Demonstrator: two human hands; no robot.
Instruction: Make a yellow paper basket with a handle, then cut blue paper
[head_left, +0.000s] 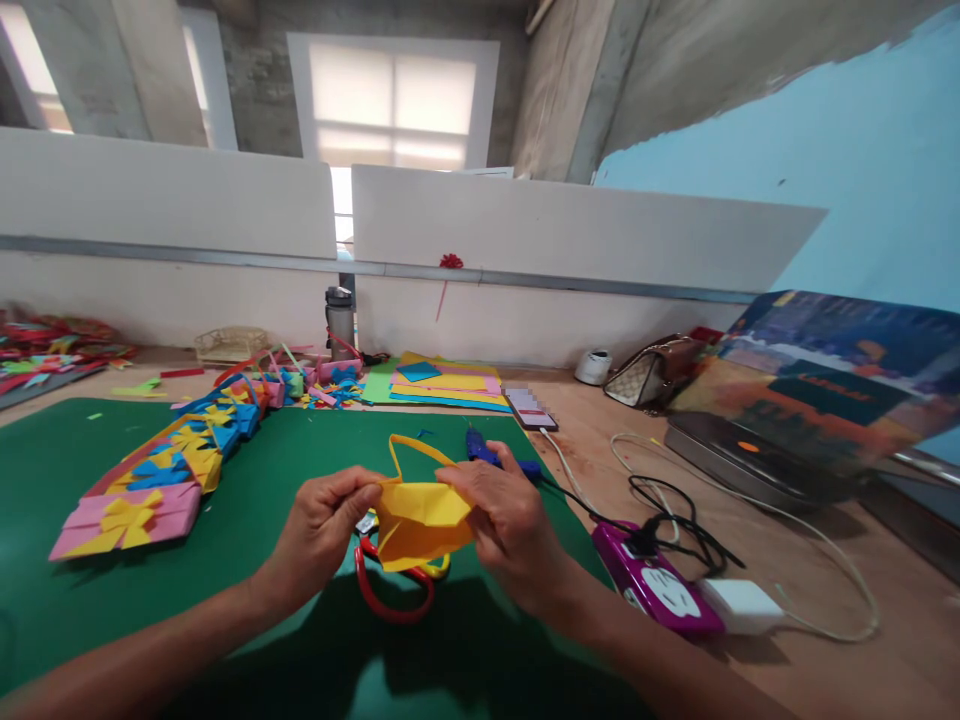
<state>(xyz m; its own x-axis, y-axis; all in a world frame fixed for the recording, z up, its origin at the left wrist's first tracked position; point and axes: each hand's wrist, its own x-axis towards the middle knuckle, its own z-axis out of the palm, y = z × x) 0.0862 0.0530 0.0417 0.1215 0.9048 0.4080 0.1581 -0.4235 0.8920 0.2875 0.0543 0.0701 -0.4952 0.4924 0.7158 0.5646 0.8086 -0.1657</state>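
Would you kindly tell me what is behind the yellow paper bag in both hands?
A red looped handle, a curved yellow piece and the green mat show past its edges; the bag hides whatever lies between.

Yellow paper bag (421,525) in left fingers (366,496) and right fingers (476,487), above red-handled scissors (409,613) on a green mat (300,437).

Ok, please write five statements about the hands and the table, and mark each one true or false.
1. The left hand and right hand both hold a yellow paper piece. True.
2. The narrow strip looping above that piece is blue. False: it is yellow.
3. A red scissor handle shows just below the piece. True.
4. The purple power strip is left of the green mat. False: it is right of it.
5. The grey bottle stands upright. True.
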